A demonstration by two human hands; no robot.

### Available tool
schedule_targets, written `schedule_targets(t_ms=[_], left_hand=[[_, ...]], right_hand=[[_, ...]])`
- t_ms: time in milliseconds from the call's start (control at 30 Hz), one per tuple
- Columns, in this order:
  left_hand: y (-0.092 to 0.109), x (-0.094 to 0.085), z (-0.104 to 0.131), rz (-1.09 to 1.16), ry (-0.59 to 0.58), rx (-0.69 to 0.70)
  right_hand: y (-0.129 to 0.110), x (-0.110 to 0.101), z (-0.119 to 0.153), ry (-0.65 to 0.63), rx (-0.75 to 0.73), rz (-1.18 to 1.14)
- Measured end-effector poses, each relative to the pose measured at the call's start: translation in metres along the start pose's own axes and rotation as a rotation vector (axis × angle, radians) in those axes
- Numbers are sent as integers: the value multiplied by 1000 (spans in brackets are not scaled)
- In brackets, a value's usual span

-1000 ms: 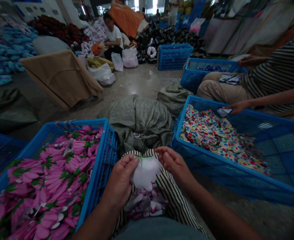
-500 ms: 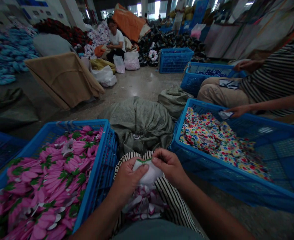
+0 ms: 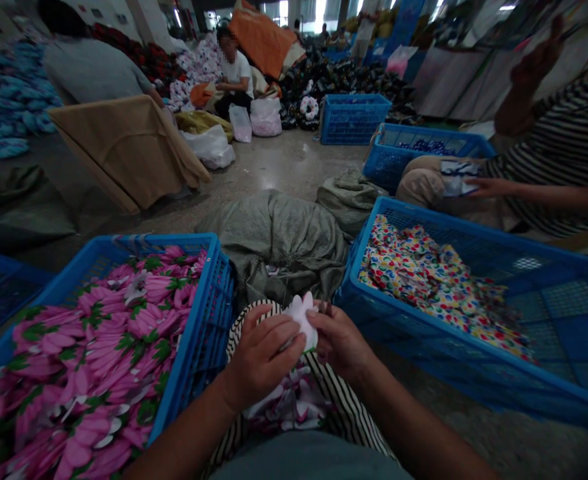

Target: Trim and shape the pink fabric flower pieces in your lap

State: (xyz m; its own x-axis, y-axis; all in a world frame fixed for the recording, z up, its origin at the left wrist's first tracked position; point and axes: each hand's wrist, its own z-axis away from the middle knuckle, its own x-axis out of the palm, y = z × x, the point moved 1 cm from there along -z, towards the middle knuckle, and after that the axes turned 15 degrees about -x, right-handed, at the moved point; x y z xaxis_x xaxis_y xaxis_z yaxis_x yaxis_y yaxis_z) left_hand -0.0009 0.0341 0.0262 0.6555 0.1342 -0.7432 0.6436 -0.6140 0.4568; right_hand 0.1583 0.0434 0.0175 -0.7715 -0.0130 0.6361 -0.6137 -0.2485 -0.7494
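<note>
Over my lap, a small white fabric piece (image 3: 303, 323) with petal-like tips and a green edge at its bottom is held between both hands. My left hand (image 3: 264, 353) has its fingers curled round the left side of the piece. On the right side, my right hand (image 3: 341, 340) pinches it between thumb and fingers. Below them, pink and white pieces (image 3: 294, 400) lie in a black-and-white striped cloth (image 3: 359, 403) across my lap.
At left stands a blue crate (image 3: 213, 267) of pink and green pieces; at right, a blue crate (image 3: 424, 320) of colourful printed pieces. A grey-green sack (image 3: 279, 227) lies ahead. A person in stripes (image 3: 569, 147) sits at right, another by a brown-covered board (image 3: 134, 147).
The white piece has been turned, its green edge now at the bottom and its tips upward. My left fingers have come over it. The striped-shirt person has raised one hand.
</note>
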Motion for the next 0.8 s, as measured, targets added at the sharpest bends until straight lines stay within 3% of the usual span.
schedule_targets(t_ms=[100,167,233,300,333,400,467,500,533,633,800], left_hand=[[-5,3,8,33,79,-53],[-10,3,14,142,113,-166],[-15,4,19,321,144,-384],[-16,7,22,586,167,-721],[-15,9,23,766,144,-910],[-9,17,21,1187,-40,-1238],[2,22,16,1539,-259,-1398],[7,24,12,1640,-297,-1413],[10,24,8,1693,-264,-1400],[17,21,-5,1739,-37,-1309],[19,12,-15,1817,73,-1298]], right_hand=[[-2,-3,-4,42,-149,44],[-2,-8,-5,49,-213,90],[-1,-14,-5,62,-244,142],[1,-16,-4,69,-259,186],[1,-15,-3,71,-264,202],[3,-11,-2,60,-267,216],[6,-6,-3,22,-259,225],[6,-5,-3,0,-256,239],[7,-4,-4,-15,-261,264],[4,-11,-5,2,-328,427],[-8,-33,1,-36,-478,680]])
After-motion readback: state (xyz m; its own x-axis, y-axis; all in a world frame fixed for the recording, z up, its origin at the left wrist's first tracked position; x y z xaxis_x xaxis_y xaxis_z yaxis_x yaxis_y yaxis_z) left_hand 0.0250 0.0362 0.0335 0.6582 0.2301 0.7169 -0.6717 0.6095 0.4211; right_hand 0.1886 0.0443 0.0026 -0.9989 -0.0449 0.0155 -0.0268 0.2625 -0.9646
